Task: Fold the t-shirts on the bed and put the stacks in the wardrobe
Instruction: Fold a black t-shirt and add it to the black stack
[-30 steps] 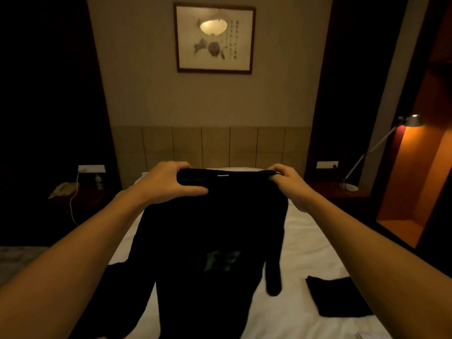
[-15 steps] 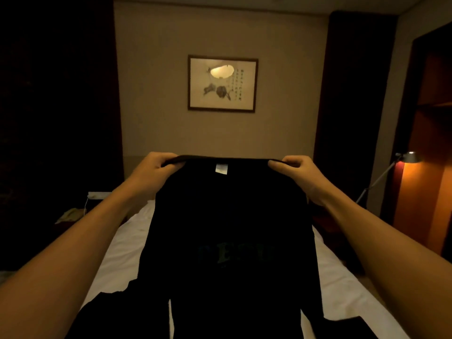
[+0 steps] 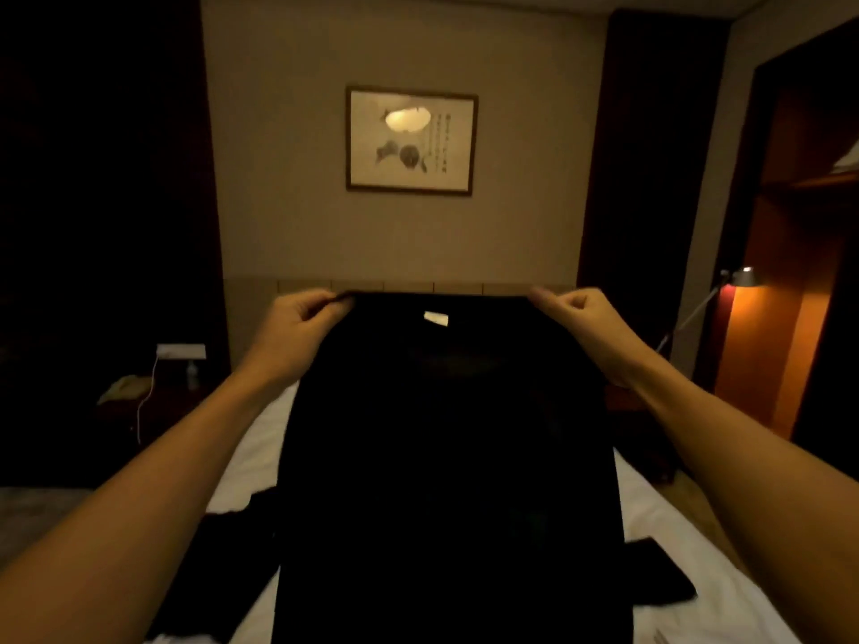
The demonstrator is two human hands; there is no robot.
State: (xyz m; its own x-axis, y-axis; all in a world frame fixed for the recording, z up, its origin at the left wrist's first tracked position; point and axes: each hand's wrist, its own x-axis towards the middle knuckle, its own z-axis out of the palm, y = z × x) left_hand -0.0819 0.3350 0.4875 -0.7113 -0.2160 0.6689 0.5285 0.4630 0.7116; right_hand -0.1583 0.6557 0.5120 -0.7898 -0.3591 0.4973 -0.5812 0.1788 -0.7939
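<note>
Black t-shirt (image 3: 446,457) is held up above the bed (image 3: 669,527), pinched at its 2 shoulder corners by left hand (image 3: 297,327) and right hand (image 3: 581,318). Fabric is judged light, limp, non-slippery; shoulder seams are judged the best hold.

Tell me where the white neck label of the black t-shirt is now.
In the head view the label sits centre frame, just under the top edge of the t-shirt, between the left hand and right hand.
</note>
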